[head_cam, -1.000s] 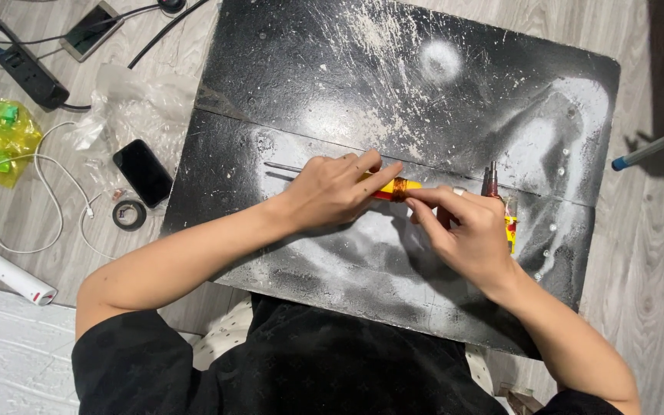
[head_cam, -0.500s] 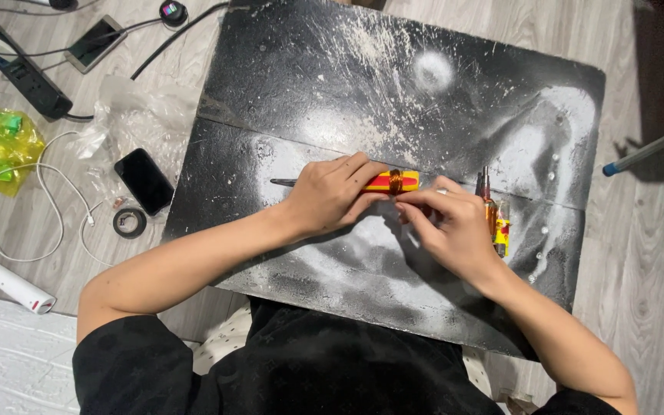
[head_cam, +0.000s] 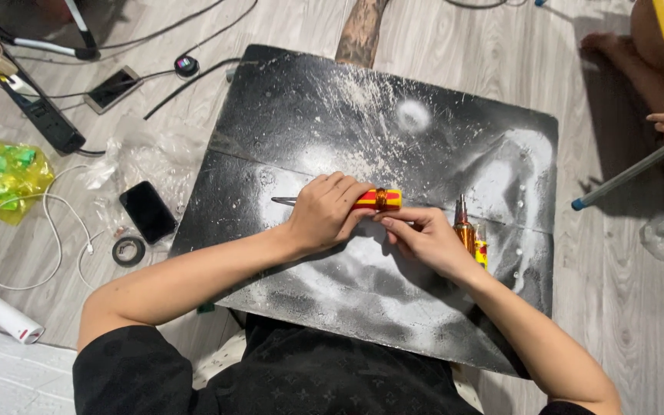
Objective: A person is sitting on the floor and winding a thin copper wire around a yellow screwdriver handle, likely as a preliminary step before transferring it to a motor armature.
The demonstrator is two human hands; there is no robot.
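The red-and-yellow striped screwdriver handle (head_cam: 376,199) lies crosswise near the middle of the black, white-dusted board (head_cam: 332,100), with its thin grey metal shaft (head_cam: 284,201) poking out past the far side of the left hand (head_cam: 326,211). That hand is curled over the tool and clamps it from above, fingers folded down around the near end of the handle; the right hand (head_cam: 424,240) meets it at the handle's other end, thumb and fingers pinched together there, though what sits between those fingertips is too small to tell. The likeliest slip, as I judge it, is the round handle rolling or twisting under the left palm, since the board's powdery surface gives little grip; the bare shaft tip could then skid toward the board's edge. Just beyond the right hand's wrist side stands a small amber screwdriver with a yellow-and-red collar (head_cam: 466,230), close enough that a sideways jerk of the right forearm could knock it off. Well off to the left-hand side, on the pale wood floor (head_cam: 624,307), lie a black phone (head_cam: 147,211) and a roll of black tape (head_cam: 128,250).
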